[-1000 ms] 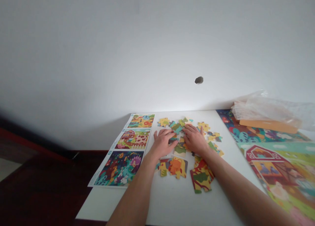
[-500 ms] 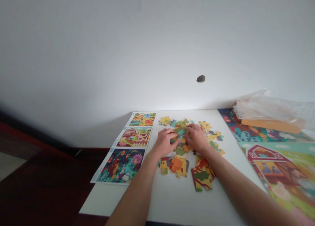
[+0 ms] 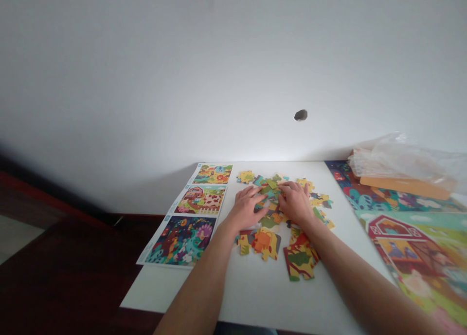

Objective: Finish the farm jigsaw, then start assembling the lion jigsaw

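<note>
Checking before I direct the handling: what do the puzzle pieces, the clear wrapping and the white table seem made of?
The puzzle pieces look like matte printed cardboard: flat, stiff-looking die-cut shapes. The clear wrapping seems thin plastic film, glossy and crinkled. The white table looks smooth, perhaps laminate or paint; its core does not show.

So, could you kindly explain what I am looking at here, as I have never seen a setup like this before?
There is no machine here, only a person's two bare hands, filmed by one camera worn on the head. It looks forward and down, so the arms reach in from the bottom edge. On a white table lies a loose heap of colourful jigsaw pieces. The left hand and right hand both rest on the pieces with fingers spread, and neither clearly holds one. To the left is a column of three printed pictures. To the right are a large printed barn picture and a clear plastic bag.
</note>
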The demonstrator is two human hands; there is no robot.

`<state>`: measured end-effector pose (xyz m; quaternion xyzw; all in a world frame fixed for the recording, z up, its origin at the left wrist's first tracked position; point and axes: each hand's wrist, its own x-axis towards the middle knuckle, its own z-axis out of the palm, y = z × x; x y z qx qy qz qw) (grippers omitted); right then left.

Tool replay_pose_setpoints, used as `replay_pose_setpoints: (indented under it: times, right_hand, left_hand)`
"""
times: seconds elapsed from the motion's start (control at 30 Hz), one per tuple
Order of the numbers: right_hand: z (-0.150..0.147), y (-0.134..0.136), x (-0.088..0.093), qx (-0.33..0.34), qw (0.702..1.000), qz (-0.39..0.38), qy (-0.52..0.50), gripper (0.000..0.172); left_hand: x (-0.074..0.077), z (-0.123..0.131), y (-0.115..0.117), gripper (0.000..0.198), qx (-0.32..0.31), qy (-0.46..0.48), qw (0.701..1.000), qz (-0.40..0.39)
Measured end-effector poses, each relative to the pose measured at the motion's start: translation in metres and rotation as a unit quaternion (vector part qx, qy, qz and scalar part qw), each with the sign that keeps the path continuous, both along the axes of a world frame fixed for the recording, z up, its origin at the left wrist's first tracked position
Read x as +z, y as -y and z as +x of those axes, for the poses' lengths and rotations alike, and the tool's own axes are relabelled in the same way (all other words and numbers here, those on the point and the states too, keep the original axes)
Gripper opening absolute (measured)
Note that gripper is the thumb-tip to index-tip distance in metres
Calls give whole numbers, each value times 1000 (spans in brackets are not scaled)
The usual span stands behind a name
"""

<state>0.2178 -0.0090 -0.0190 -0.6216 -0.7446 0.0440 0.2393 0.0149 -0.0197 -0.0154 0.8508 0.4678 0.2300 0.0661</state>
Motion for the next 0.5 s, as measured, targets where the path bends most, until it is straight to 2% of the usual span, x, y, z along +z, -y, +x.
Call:
replay_pose_setpoints:
  times: [0.3, 0.5]
  right_hand:
    - [0, 0, -4, 41, 998, -42, 31, 43]
    - [-1, 0, -3, 82, 994, -50, 47, 58]
  left_hand:
    - [-1, 0, 0, 34, 1, 16, 1000, -14]
    - [-2, 1, 1, 33, -19, 39, 998, -38]
